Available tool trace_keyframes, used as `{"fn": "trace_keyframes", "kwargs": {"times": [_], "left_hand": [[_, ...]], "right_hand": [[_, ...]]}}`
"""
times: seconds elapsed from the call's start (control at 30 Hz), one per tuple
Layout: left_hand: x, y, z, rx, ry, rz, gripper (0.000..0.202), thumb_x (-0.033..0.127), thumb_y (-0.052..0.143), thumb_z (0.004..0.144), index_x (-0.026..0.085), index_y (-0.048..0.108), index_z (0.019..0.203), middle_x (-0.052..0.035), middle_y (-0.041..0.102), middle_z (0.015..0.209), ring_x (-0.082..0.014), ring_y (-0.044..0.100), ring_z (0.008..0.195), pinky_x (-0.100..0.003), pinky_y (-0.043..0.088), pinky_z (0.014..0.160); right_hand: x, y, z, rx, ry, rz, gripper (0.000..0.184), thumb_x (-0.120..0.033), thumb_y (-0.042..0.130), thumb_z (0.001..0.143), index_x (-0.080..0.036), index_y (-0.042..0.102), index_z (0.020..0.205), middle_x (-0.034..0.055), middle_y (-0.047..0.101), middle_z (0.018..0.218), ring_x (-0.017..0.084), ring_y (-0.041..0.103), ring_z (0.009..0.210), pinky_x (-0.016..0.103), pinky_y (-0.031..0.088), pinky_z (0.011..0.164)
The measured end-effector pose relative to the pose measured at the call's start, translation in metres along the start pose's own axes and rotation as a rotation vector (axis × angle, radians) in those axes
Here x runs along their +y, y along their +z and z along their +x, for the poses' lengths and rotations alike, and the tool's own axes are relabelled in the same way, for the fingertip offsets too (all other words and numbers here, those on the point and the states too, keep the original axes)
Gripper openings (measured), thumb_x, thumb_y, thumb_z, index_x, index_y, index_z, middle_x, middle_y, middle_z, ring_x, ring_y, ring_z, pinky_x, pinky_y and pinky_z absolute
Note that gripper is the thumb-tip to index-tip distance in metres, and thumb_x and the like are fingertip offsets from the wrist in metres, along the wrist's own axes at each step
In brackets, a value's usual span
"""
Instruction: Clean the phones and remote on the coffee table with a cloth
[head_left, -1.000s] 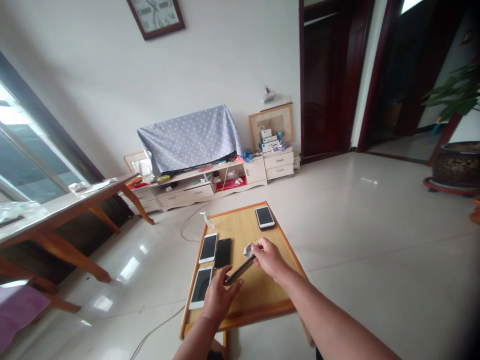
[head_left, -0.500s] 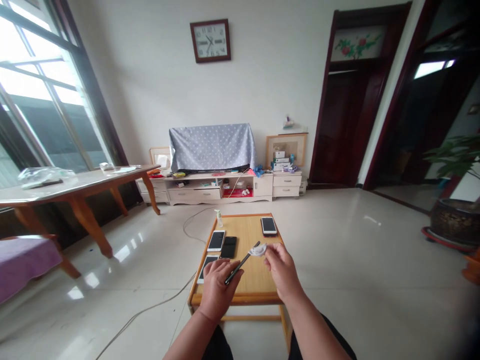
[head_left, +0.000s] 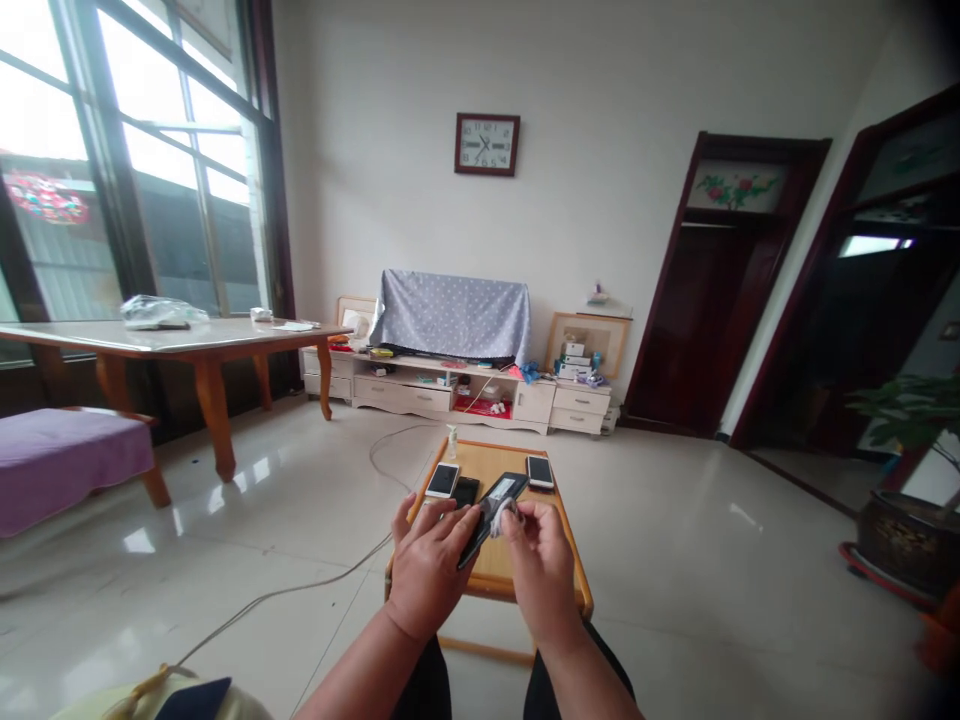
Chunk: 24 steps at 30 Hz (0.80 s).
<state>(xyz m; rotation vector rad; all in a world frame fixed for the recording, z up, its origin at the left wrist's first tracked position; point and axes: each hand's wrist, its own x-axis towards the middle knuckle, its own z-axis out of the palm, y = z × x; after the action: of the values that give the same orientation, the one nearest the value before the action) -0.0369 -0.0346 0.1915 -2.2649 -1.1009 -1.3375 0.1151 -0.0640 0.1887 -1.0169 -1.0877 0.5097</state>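
My left hand point(head_left: 431, 565) grips a dark phone point(head_left: 495, 500) held up over the near end of a small wooden table point(head_left: 499, 575). My right hand point(head_left: 536, 565) pinches a small white cloth point(head_left: 501, 518) against the phone's lower part. On the table behind lie a white phone point(head_left: 442, 480), a black phone point(head_left: 465, 490) and another white phone point(head_left: 539, 471). A small bottle point(head_left: 452, 441) stands at the table's far left corner.
A long wooden table point(head_left: 172, 340) and a purple-covered bench point(head_left: 60, 462) stand at the left by the windows. A cable point(head_left: 300, 590) runs across the tiled floor. A low cabinet point(head_left: 457, 385) with a cloth-draped screen lines the far wall. A potted plant point(head_left: 911, 500) is at right.
The view has tilted up and levelled, so the hands sit lower in it. Both hands drew closer together and nearer me, and the phone turned its screen more toward me with the cloth against it.
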Motion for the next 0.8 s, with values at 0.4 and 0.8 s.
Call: {"fn": "trace_keyframes", "kwargs": {"times": [0.4, 0.8], "left_hand": [[0.004, -0.039, -0.006, 0.068, 0.003, 0.029, 0.033, 0.026, 0.063, 0.092, 0.03, 0.065, 0.124, 0.0, 0.077, 0.113, -0.0247, 0.066, 0.105, -0.048, 0.031, 0.101], [0.003, -0.047, -0.001, 0.098, 0.035, 0.07, 0.033, 0.024, 0.063, 0.09, 0.028, 0.066, 0.123, -0.0003, 0.078, 0.11, -0.023, 0.065, 0.102, -0.041, 0.032, 0.098]], "right_hand": [[-0.027, 0.01, 0.011, -0.032, -0.002, 0.051, 0.031, -0.052, 0.07, 0.089, -0.022, 0.061, 0.093, 0.0007, 0.066, 0.079, 0.017, 0.06, 0.072, 0.029, 0.05, 0.069], [-0.031, 0.016, 0.005, -0.069, -0.006, 0.02, 0.034, -0.054, 0.07, 0.088, -0.021, 0.062, 0.091, 0.0018, 0.067, 0.079, 0.018, 0.062, 0.073, 0.03, 0.051, 0.071]]}}
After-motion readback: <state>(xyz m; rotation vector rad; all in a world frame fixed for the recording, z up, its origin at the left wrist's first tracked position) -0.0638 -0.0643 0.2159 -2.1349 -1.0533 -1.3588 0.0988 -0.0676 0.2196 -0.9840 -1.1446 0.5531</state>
